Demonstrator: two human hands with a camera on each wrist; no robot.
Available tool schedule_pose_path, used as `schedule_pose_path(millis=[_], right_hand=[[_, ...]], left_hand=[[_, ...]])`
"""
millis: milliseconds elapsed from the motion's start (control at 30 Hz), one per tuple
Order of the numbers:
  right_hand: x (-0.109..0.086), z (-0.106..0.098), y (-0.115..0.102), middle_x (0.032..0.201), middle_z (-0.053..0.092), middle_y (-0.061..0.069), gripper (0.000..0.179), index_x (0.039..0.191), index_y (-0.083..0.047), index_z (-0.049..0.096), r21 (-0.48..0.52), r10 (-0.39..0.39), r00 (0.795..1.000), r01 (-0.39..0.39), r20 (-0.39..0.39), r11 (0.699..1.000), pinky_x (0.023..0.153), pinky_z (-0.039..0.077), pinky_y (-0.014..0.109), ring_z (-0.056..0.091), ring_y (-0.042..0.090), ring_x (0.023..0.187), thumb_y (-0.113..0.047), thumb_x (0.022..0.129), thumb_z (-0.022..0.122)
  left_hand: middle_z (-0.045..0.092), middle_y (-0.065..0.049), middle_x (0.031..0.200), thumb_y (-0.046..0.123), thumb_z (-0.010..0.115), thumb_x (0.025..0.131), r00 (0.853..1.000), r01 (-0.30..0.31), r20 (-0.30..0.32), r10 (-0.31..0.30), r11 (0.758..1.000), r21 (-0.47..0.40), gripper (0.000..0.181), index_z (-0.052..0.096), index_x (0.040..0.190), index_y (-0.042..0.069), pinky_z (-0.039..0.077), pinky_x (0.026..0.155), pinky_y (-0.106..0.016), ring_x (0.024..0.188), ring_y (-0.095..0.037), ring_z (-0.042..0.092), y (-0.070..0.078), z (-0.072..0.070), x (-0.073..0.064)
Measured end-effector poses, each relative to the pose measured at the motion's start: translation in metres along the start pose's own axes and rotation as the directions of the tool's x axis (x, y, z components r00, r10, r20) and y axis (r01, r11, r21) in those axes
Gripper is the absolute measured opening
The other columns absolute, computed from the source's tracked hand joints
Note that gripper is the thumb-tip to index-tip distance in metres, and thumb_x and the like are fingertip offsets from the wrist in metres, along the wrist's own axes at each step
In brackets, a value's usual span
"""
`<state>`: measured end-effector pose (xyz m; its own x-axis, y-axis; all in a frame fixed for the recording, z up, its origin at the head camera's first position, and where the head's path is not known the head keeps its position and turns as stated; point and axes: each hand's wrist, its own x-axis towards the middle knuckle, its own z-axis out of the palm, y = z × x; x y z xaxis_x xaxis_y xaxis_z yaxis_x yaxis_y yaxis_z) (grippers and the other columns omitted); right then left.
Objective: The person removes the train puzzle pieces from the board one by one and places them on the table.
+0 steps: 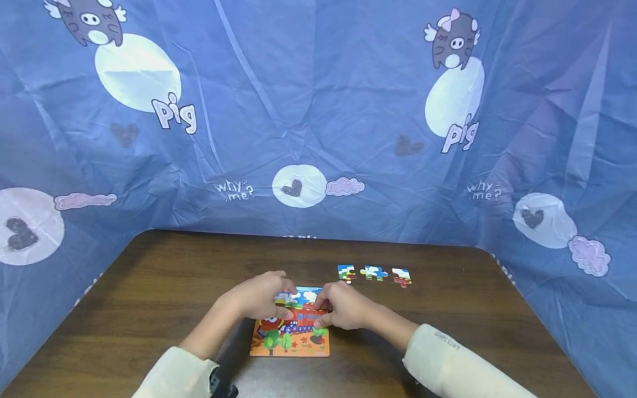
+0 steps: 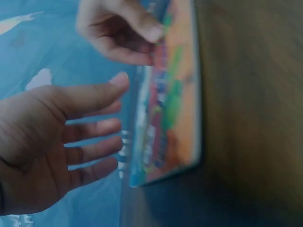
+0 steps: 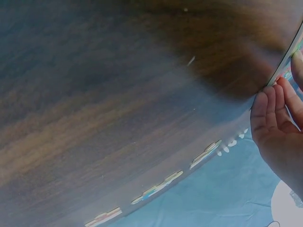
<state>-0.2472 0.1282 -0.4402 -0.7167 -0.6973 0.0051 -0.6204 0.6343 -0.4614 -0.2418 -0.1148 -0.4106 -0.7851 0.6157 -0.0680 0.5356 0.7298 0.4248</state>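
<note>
A jigsaw puzzle (image 1: 301,349) with a red train, green trees and blue sky lies on the table, mostly filled in. Over its left side reaches my left hand (image 1: 261,298); in the left wrist view that hand (image 2: 52,137) has its fingers spread and nearly straight, nothing between them. My right hand (image 1: 345,307) comes in from the right side, thumb and index finger pinching at a red train piece (image 1: 309,318) within the picture. The left wrist view shows its other fingers curled. In the right wrist view, the right hand's fingers (image 3: 270,111) are beside the puzzle's edge.
Three loose puzzle pieces lie in a row behind and right of the puzzle: a left one (image 1: 346,272), a middle one (image 1: 374,272) and a right one (image 1: 401,277). The brown wooden table (image 1: 448,309) meets a blue printed cloth (image 1: 308,138) at its back and sides.
</note>
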Motion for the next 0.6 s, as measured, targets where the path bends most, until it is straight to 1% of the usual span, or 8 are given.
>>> schedule_pose_path(millis=[67,167,233,367,500,600], right_hand=[[0.000,0.000,0.000,0.087,0.064,-0.003,0.025,0.096,-0.007,0.076,0.004,-0.002,1.000,0.002,-0.004,1.000,0.068,0.049,0.021,0.057,0.008,0.076,-0.024,0.082,0.088],[0.000,0.000,0.000,0.086,0.064,-0.002,0.024,0.095,-0.008,0.075,0.005,-0.004,1.000,0.005,-0.010,1.000,0.069,0.049,0.021,0.057,0.008,0.077,-0.022,0.081,0.089],[0.001,0.000,0.000,0.086,0.063,-0.002,0.024,0.095,-0.008,0.074,0.006,-0.002,1.000,0.002,-0.007,1.000,0.069,0.049,0.021,0.057,0.008,0.077,-0.022,0.081,0.089],[0.002,-0.001,-0.001,0.086,0.062,-0.002,0.024,0.095,-0.009,0.073,0.010,0.012,1.000,-0.012,0.008,1.000,0.069,0.048,0.021,0.056,0.008,0.077,-0.023,0.082,0.088],[0.003,-0.001,-0.001,0.084,0.061,-0.002,0.024,0.092,-0.009,0.070,0.033,0.032,0.999,-0.033,0.023,0.999,0.069,0.048,0.021,0.054,0.009,0.076,-0.022,0.082,0.088],[0.004,0.000,0.001,0.082,0.060,-0.001,0.025,0.090,-0.010,0.068,0.051,0.043,0.999,-0.045,0.031,0.998,0.068,0.047,0.022,0.052,0.008,0.075,-0.020,0.081,0.089]], left_hand=[[0.067,-0.004,0.117,0.028,0.087,0.083,0.999,-0.049,0.008,0.049,0.999,0.014,0.040,0.074,0.116,0.008,0.053,0.093,-0.044,0.107,-0.023,0.064,-0.001,0.005,0.000],[0.068,0.001,0.112,0.033,0.088,0.082,0.992,-0.130,0.011,0.129,0.990,0.060,0.040,0.076,0.113,0.011,0.054,0.088,-0.037,0.102,-0.017,0.063,-0.002,0.013,-0.001],[0.067,0.004,0.110,0.037,0.088,0.081,0.988,-0.155,0.020,0.154,0.985,0.082,0.041,0.076,0.113,0.013,0.053,0.085,-0.036,0.101,-0.015,0.061,-0.002,0.017,-0.003],[0.065,0.005,0.111,0.043,0.087,0.080,0.990,-0.139,0.023,0.138,0.984,0.109,0.047,0.074,0.115,0.015,0.053,0.083,-0.037,0.105,-0.017,0.058,-0.001,0.022,-0.008],[0.064,0.002,0.115,0.044,0.085,0.082,0.991,-0.134,0.014,0.134,0.981,0.140,0.051,0.072,0.121,0.014,0.053,0.086,-0.038,0.105,-0.018,0.057,0.000,0.025,-0.012],[0.062,0.002,0.117,0.045,0.082,0.084,0.990,-0.138,0.014,0.138,0.976,0.169,0.052,0.070,0.124,0.014,0.052,0.087,-0.039,0.103,-0.017,0.056,0.000,0.027,-0.014]])
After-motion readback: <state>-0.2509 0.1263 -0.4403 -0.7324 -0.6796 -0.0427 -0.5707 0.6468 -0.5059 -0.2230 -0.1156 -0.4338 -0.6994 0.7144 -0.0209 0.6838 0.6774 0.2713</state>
